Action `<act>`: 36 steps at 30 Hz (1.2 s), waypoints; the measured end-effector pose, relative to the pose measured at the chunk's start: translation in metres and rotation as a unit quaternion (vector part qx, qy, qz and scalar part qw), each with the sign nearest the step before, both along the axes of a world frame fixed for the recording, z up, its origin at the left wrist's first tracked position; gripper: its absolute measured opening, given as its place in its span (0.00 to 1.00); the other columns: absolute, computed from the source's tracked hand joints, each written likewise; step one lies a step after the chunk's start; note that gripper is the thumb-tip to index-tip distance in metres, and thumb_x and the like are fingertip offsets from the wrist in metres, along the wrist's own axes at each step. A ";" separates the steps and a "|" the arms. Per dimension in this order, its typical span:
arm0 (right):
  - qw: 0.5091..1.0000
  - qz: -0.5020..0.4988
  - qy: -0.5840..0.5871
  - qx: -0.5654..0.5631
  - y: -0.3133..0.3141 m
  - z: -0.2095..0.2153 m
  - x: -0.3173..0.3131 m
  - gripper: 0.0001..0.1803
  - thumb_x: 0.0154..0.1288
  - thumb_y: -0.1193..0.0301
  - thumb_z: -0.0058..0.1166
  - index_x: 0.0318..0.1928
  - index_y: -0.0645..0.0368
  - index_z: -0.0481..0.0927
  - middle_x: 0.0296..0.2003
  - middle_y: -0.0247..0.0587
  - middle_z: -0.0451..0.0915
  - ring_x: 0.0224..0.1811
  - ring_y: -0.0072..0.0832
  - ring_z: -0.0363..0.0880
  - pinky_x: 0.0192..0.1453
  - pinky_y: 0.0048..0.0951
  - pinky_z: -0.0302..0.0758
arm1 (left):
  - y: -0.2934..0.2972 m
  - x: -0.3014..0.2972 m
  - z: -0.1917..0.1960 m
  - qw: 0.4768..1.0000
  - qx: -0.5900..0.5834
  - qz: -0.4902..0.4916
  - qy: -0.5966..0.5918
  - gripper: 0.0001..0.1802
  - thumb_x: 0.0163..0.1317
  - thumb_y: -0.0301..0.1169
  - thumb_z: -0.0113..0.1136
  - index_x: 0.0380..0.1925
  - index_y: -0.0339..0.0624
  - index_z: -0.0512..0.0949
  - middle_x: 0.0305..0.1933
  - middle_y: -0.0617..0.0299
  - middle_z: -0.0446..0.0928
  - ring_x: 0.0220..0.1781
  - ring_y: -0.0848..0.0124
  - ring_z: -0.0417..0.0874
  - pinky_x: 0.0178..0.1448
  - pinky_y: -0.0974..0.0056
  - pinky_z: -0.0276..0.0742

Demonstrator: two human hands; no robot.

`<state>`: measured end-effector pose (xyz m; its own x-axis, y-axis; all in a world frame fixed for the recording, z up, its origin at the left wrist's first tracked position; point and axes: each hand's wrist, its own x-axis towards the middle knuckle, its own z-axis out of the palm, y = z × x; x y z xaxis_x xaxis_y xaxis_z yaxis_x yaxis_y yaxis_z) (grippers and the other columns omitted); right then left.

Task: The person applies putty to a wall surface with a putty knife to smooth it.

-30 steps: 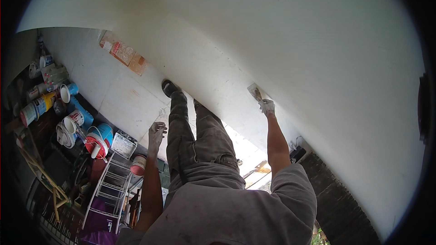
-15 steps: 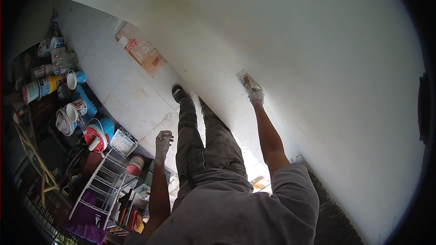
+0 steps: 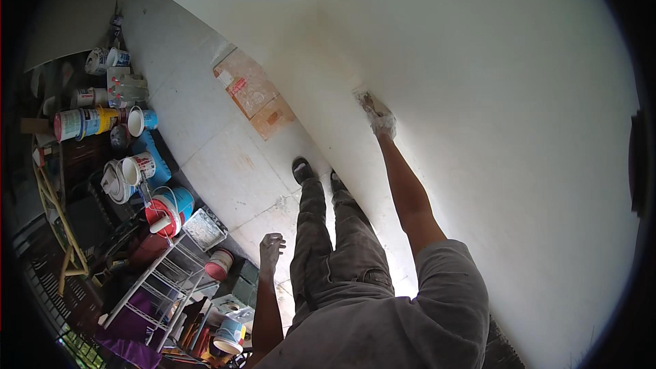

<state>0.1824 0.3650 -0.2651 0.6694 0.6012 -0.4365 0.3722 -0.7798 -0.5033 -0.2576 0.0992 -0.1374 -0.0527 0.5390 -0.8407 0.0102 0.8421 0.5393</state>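
Note:
My right hand (image 3: 383,125), dusted white, is closed around a trowel-like tool (image 3: 369,104) with a pale flat plate and a brownish grip. The plate lies against the smooth white wall (image 3: 492,130), and that arm is stretched far forward. My left hand (image 3: 271,249), also whitened, hangs low beside my left leg. Its fingers are loosely bent and apart, with nothing seen in them. Below, my feet in dark shoes (image 3: 301,170) stand on the floor close to the foot of the wall.
A flattened cardboard piece (image 3: 253,92) lies on the pale tiled floor (image 3: 225,171) along the wall. To the left are several paint buckets (image 3: 139,167), a white tray (image 3: 204,229), a white metal rack (image 3: 160,266) and purple cloth (image 3: 130,324). A wall corner rises ahead.
The view has shifted, so the floor and buckets sit farther right and lower. My right hand with the tool has moved slightly forward along the wall. My left hand still hangs down.

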 end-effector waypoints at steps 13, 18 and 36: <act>0.996 0.058 -0.001 -0.070 0.152 0.060 -0.102 0.24 0.51 0.51 0.58 0.41 0.57 0.82 0.43 0.52 0.80 0.49 0.43 0.78 0.50 0.40 0.75 | 0.028 -0.050 0.009 0.999 -0.014 -0.010 0.041 0.13 0.56 0.31 0.57 0.41 0.41 0.73 0.34 0.57 0.78 0.31 0.70 0.80 0.29 0.68 0.73; 0.985 0.010 0.164 -0.061 0.051 0.078 -0.091 0.27 0.52 0.57 0.61 0.49 0.61 0.76 0.25 0.43 0.80 0.16 0.29 0.76 0.18 0.30 0.72 | 0.061 -0.070 0.007 0.998 0.019 -0.037 0.048 0.16 0.56 0.35 0.59 0.42 0.40 0.73 0.33 0.56 0.79 0.30 0.68 0.81 0.29 0.66 0.75; 0.994 0.015 0.110 -0.021 0.098 0.010 -0.037 0.21 0.54 0.53 0.59 0.45 0.51 0.83 0.39 0.48 0.82 0.44 0.43 0.80 0.51 0.40 0.73 | 0.138 -0.040 0.010 0.999 0.025 -0.027 -0.014 0.11 0.58 0.32 0.57 0.40 0.41 0.74 0.33 0.59 0.79 0.29 0.71 0.79 0.28 0.69 0.72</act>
<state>0.1454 0.4626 -0.2551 0.5373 0.5972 -0.5955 0.2794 -0.7923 -0.5425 -0.2972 0.2369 -0.1274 0.0015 0.5817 -0.8134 0.0395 0.8128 0.5813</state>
